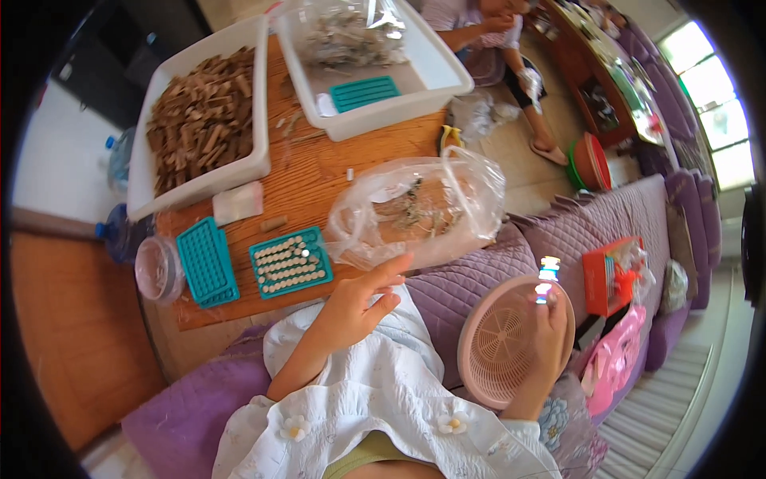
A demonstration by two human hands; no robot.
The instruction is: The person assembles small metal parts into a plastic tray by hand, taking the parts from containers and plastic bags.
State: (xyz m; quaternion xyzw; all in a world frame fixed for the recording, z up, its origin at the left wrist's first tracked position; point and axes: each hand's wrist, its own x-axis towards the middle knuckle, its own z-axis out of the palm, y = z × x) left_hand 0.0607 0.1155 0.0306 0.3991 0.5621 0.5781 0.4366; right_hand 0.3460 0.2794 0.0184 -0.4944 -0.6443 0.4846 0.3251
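Observation:
My left hand (355, 311) is over my lap, its index finger stretched out toward the clear plastic bag (415, 203) and the thumb apart; I see nothing in it. The bag holds dry, stringy plant bits and lies at the table's right edge. At the right, my right hand (549, 339) is closed in front of a pink plastic colander (503, 343). A small glaring, rainbow-edged thing (547, 278) shows at its fingertips, too bright to name. On the table a teal tray (291, 262) has rows of small round whitish pieces in it.
Beside that tray lies another teal tray (207, 262), near a clear round tub (158, 270). A white bin of brown pieces (260, 120) and a second white bin (359, 126) stand farther back. A purple sofa (606, 211) holds a red box (610, 275). Another person (487, 32) sits beyond.

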